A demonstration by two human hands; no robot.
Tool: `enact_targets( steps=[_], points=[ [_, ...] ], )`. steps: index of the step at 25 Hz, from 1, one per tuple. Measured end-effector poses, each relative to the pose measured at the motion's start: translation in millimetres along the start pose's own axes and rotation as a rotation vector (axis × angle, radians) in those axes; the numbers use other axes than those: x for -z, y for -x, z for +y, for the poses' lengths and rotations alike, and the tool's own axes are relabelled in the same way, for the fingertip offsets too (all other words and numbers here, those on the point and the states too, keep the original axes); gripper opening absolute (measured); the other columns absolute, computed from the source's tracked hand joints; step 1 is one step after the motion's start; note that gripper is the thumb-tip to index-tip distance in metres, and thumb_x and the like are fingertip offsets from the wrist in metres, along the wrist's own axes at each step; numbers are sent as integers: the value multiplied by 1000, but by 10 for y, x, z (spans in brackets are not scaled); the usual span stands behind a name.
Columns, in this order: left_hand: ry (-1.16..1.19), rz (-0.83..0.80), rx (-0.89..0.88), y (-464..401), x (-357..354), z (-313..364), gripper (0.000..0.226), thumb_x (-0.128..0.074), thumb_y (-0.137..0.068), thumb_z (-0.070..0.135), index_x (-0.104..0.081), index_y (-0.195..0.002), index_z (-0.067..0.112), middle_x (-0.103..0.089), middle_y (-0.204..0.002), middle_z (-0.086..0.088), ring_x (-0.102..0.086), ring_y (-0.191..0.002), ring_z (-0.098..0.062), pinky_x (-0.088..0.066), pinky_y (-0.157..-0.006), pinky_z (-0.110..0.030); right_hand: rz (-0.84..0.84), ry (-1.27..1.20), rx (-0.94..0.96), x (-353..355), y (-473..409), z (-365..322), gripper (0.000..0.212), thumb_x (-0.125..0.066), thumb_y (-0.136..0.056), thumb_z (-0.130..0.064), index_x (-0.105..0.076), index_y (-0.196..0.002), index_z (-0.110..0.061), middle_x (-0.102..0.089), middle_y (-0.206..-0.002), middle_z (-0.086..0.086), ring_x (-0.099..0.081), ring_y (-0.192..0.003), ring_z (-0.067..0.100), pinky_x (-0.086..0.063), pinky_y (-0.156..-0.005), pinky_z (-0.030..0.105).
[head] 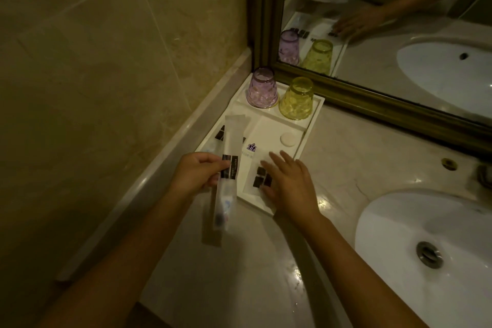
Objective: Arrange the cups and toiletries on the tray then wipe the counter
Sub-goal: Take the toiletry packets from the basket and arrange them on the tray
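A white tray (314, 120) sits in the counter's left corner. At its far end stand a purple cup (262, 92) and a yellow cup (296, 102), both upside down. My left hand (197, 176) grips a long frosted toothbrush packet (229, 168) with black labels, held above the tray's near left part. My right hand (288, 184) lies flat, fingers spread, on small white packets with black labels (262, 176) in the tray's near section. A round white soap (288, 139) rests further back in the tray. Another black-labelled packet (220, 132) lies at the tray's left side.
A white sink basin (415, 234) with a metal drain (429, 254) fills the right. A gold-framed mirror (372, 101) stands behind the tray. A tiled wall and ledge (165, 146) run along the left. Pale marble counter (346, 168) lies between tray and basin.
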State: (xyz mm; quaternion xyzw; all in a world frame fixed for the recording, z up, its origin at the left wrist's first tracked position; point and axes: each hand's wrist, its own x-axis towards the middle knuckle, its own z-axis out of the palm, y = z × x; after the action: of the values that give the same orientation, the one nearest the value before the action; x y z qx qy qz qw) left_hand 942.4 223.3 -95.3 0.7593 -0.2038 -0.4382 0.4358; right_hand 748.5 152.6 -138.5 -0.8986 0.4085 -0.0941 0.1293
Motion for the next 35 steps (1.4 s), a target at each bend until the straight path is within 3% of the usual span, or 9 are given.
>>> enact_targets(
  steps=[3, 10, 17, 22, 25, 29, 32, 33, 35],
  points=[
    [-44, -2, -52, -95, -33, 114, 10, -73, -74, 13, -67, -66, 13, -66, -54, -1, -57, -46, -10, -49, -46, -22, -107, 4, -36, -71, 49, 14, 50, -53, -86, -43, -45, -133, -28, -42, -145, 2, -27, -138, 22, -4, -115, 46],
    [-193, 14, -129, -453, -212, 242, 21, -76, -70, 11, -62, -56, 17, -54, -32, 7, -45, -29, -2, -41, -35, -13, -80, 102, -56, -81, 219, -49, 48, -42, -89, -49, -42, -134, -31, -44, -143, 2, -28, -138, 22, 7, -110, 55],
    [-532, -28, -319, -858, -558, 437, 21, -78, -67, 18, -64, -53, 13, -56, -41, 5, -51, -40, -7, -47, -53, -23, -81, 150, -79, -175, 348, -41, 51, -21, -94, -50, -24, -142, -34, -23, -155, 2, -7, -144, 21, 21, -107, 55],
    [-712, -25, -338, -892, -631, 417, 16, -76, -70, 23, -70, -73, 9, -71, -75, -12, -62, -64, -20, -51, -65, -29, -76, 145, -89, -182, 329, -39, 49, -27, -93, -49, -31, -139, -33, -31, -152, 2, -15, -143, 23, 16, -108, 56],
    [-774, -30, -409, -774, -561, 377, 33, -70, -76, 29, -67, -104, 11, -69, -98, -8, -64, -88, -23, -49, -75, -31, -73, 125, -86, -124, 315, -57, 48, -29, -92, -48, -36, -137, -32, -36, -149, 2, -20, -142, 23, 13, -109, 55],
    [-849, 50, -738, -459, -229, 91, 46, -55, -86, 35, -49, -129, 21, -51, -130, -7, -49, -117, -24, -43, -96, -38, 1, 93, -75, -37, 205, -38, 44, -33, -91, -44, -41, -132, -31, -41, -146, 3, -32, -137, 23, 9, -109, 53],
    [-1188, -79, -647, -180, -34, -276, 58, -24, -85, 62, -2, -138, 52, 2, -155, 7, 0, -144, -20, -9, -111, -50, 35, 102, -35, 22, -182, 13, 49, -41, -91, -39, -34, -139, -29, -27, -153, 6, -21, -142, 26, 1, -111, 54],
    [-1255, -135, -644, -129, -3, -379, 60, -16, -83, 67, 9, -136, 56, 13, -154, 9, 11, -143, -18, -1, -111, -53, 5, 105, -19, 27, -350, 27, 50, -38, -93, -40, -29, -141, -30, -22, -155, 5, -15, -143, 25, 0, -112, 55],
    [-1311, -181, -640, -89, 27, -490, 62, -9, -79, 73, 14, -135, 57, 16, -155, 11, 17, -142, -17, 5, -112, -55, -100, 97, 8, -3, -657, 33, 53, -33, -94, -44, -20, -144, -32, -14, -157, 4, -7, -145, 23, 1, -112, 56]
  ],
)
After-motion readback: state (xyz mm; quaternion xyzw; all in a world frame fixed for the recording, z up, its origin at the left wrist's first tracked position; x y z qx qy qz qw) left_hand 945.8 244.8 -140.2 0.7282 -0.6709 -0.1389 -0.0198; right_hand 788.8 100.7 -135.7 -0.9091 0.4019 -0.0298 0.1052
